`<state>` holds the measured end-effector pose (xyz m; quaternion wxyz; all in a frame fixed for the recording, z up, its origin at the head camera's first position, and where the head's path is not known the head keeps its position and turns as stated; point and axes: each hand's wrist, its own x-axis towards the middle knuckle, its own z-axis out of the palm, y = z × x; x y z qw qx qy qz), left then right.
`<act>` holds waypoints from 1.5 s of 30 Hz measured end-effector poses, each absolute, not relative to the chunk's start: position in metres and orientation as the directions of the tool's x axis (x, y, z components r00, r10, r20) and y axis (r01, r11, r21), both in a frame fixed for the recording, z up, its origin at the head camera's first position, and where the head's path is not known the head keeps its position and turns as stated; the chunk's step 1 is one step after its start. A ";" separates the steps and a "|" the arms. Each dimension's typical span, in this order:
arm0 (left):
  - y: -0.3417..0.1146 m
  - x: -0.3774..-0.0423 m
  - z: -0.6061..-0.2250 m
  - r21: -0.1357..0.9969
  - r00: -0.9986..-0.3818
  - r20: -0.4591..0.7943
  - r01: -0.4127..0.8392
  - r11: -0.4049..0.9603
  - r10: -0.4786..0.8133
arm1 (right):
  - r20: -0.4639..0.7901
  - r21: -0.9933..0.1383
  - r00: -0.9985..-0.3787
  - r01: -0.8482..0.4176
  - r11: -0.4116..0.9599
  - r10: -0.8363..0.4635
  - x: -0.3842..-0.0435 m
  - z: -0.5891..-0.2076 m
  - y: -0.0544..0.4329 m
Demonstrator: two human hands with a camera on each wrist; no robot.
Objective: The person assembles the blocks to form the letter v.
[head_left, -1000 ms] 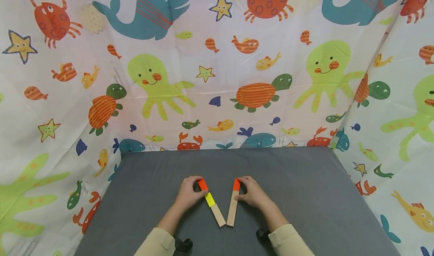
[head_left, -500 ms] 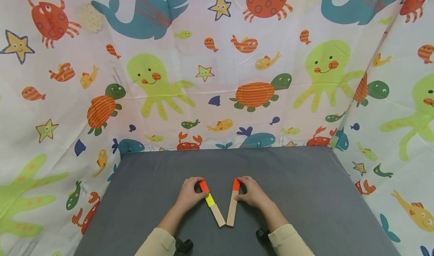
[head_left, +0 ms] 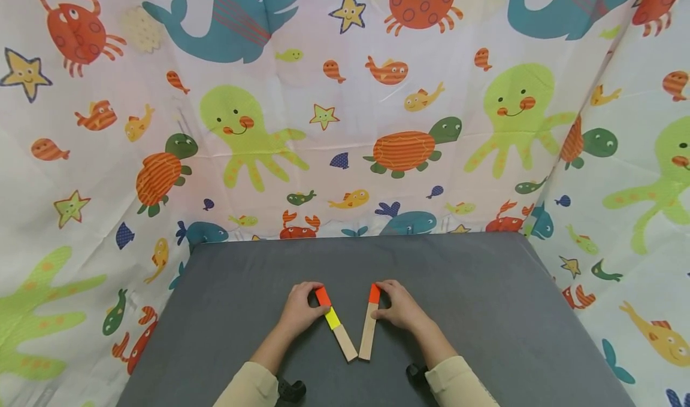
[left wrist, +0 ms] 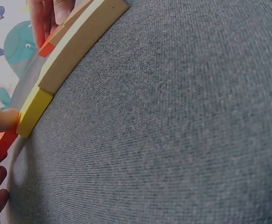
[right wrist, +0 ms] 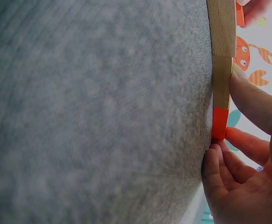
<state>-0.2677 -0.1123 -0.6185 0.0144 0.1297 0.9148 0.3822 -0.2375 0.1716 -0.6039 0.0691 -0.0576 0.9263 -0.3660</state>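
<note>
Two rows of small wooden blocks lie on the grey cloth in a V, near ends almost meeting. The left row has an orange-red block [head_left: 323,296] at its far end, then a yellow block [head_left: 332,318] and a plain wood block [head_left: 345,343]. My left hand [head_left: 302,307] pinches the orange-red block between thumb and fingers, the thumb close to the yellow joint. The right row has another orange-red block [head_left: 374,293] beyond two plain wood blocks [right wrist: 222,81]. My right hand [head_left: 401,307] grips this row, thumb against plain wood, fingers at the orange-red end.
Grey cloth [head_left: 458,287] covers the table. Behind and beside it hangs a white curtain [head_left: 345,173] printed with sea animals. Black straps [head_left: 291,390] sit at both wrists, by the beige sleeves [head_left: 249,388].
The head view shifts very slightly. Both hands and the blocks keep their places.
</note>
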 end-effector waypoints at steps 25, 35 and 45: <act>-0.117 -0.265 -0.619 0.675 -0.966 0.055 0.222 0.703 0.252 | -0.083 -0.687 -0.982 -0.065 0.724 -0.167 -0.239 -0.603 0.167; -0.120 -0.265 -0.618 0.729 -0.970 0.088 0.216 0.649 0.225 | -0.097 -0.681 -0.983 -0.051 0.731 -0.159 -0.240 -0.598 0.167; -0.127 -0.266 -0.615 0.722 -0.969 0.133 0.240 0.649 0.210 | -0.087 -0.682 -0.982 -0.064 0.729 -0.168 -0.235 -0.596 0.170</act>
